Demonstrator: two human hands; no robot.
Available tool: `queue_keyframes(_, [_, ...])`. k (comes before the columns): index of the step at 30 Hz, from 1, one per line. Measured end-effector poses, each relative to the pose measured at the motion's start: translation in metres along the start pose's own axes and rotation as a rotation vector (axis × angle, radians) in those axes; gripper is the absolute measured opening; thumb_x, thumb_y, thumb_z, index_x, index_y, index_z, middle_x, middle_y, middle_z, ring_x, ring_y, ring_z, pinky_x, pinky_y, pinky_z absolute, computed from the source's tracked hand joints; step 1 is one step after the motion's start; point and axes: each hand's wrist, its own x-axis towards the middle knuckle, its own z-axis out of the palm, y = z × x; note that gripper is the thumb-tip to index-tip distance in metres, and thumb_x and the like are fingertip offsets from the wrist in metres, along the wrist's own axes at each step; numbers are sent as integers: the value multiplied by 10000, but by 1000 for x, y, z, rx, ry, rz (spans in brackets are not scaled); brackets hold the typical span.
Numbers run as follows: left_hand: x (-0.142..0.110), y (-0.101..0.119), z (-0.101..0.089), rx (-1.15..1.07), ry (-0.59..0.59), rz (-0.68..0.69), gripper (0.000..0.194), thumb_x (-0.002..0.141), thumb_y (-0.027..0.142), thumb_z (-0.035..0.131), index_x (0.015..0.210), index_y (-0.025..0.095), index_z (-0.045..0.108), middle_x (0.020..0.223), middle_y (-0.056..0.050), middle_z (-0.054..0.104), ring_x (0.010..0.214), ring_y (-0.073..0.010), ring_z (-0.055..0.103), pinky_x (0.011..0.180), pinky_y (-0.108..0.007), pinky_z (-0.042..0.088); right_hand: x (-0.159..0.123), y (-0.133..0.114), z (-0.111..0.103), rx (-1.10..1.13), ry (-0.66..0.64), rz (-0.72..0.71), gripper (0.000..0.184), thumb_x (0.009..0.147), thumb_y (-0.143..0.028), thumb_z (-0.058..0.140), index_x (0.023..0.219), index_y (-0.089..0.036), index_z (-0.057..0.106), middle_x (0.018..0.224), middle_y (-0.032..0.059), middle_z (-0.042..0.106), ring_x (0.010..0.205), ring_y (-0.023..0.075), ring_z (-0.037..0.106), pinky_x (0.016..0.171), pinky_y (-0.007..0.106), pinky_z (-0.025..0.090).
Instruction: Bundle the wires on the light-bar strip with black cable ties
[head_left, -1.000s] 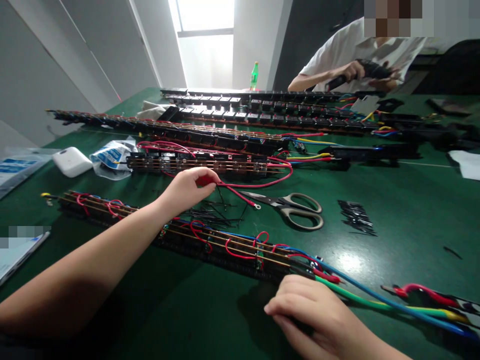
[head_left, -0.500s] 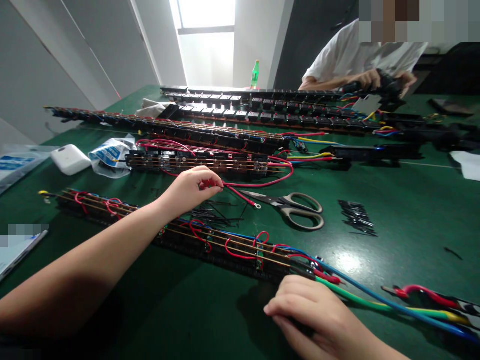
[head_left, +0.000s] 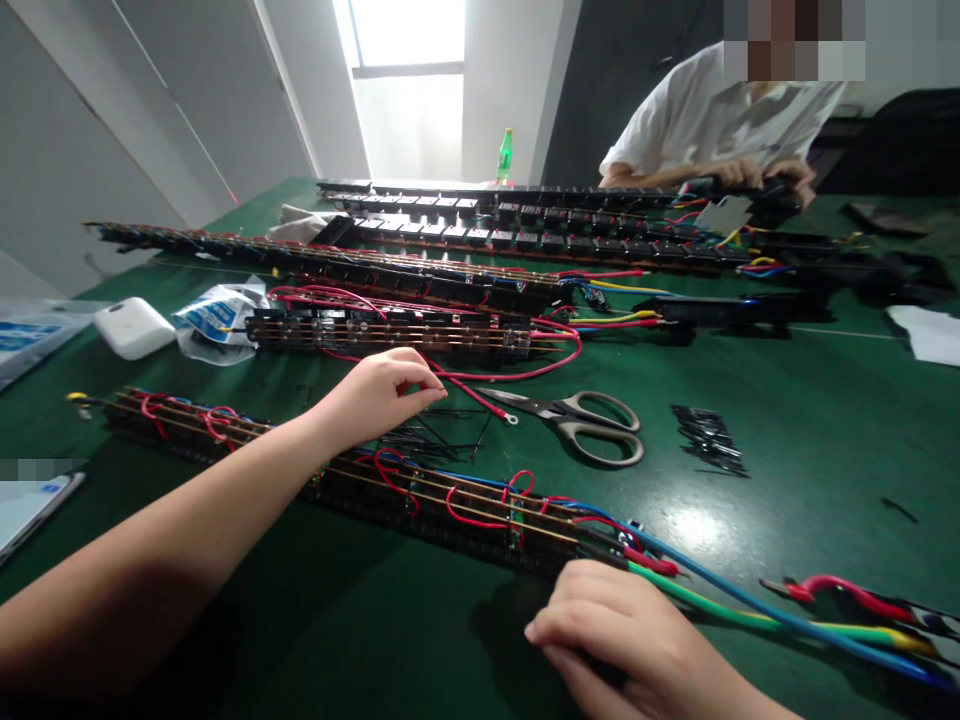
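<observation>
My left hand point(head_left: 386, 400) reaches over the near wired strip, thumb and forefinger pinched together. Whatever lies in the pinch is too small to make out. Close by are a loose pile of thin black strips point(head_left: 424, 443) and a red cable point(head_left: 480, 400) ending in a ring terminal. The near wired strip point(head_left: 465, 500), a long black assembly with brass-coloured rods and red and blue wires, lies across the table. Beside its right end rests my right hand point(head_left: 622, 630), fingers curled; their inner side is hidden. Green-yellow and blue cables point(head_left: 742, 580) leave that end.
Scissors point(head_left: 585, 425) lie beyond the near strip, with black strips point(head_left: 707, 440) bunched to their right. More long assemblies point(head_left: 397, 335) stretch across the table point(head_left: 810, 400) behind. A white case point(head_left: 135, 328) and plastic bag point(head_left: 221, 315) sit left. Opposite, a person point(head_left: 720, 130) handles a dark object.
My left hand has shifted slightly toward me, away from the red cable, its fingers still pinched. The right hand stays beside the strip's end. The whole view has shifted slightly.
</observation>
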Motion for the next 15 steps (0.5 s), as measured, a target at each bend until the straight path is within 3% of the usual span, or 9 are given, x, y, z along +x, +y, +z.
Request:
queue_keyframes(2, [-7,23,-7,-66,-44,-42,274,851,454,684,787,212,794,854,-36,727,715,-141,605,643,-266,464,-4,0,0,34,60,15,215,913,-61,523,964,-194,684,799,57,729,721,139,669,623,224,543])
queue_keyframes(5, [-26,66,-14,-542,-447,-262,272,802,494,749,829,230,810,800,-27,748,741,-160,641,645,-249,482,-11,-1,3,209,290,151,167,968,-158,567,1075,-229,673,885,54,753,754,136,721,653,207,590])
queue_keyframes(7, [-40,88,-12,-712,-707,-353,204,797,437,767,792,237,810,791,-16,757,726,-134,626,647,-219,464,-15,-2,6,383,418,253,181,1001,-277,585,1162,-252,663,930,56,757,739,129,732,646,199,604])
queue_keyframes(9, [-51,98,-4,-808,-875,-438,154,798,383,774,797,233,809,818,-13,768,724,-106,601,661,-194,441,-16,-4,8,532,453,300,269,992,-381,614,1232,-268,662,966,65,759,745,132,737,649,205,613])
queue_keyframes(12, [-58,96,12,-885,-977,-546,175,783,386,797,800,212,807,765,-7,737,599,-57,469,542,-168,331,-15,-6,9,673,472,326,301,959,-419,662,1228,-285,686,974,60,760,766,128,737,658,202,609])
queue_keyframes(15, [-59,89,22,-988,-963,-628,162,783,360,804,777,198,793,791,-2,736,538,-32,371,476,-161,256,-12,-6,10,786,516,376,223,947,-404,683,1111,-257,714,904,46,752,722,117,720,631,199,597])
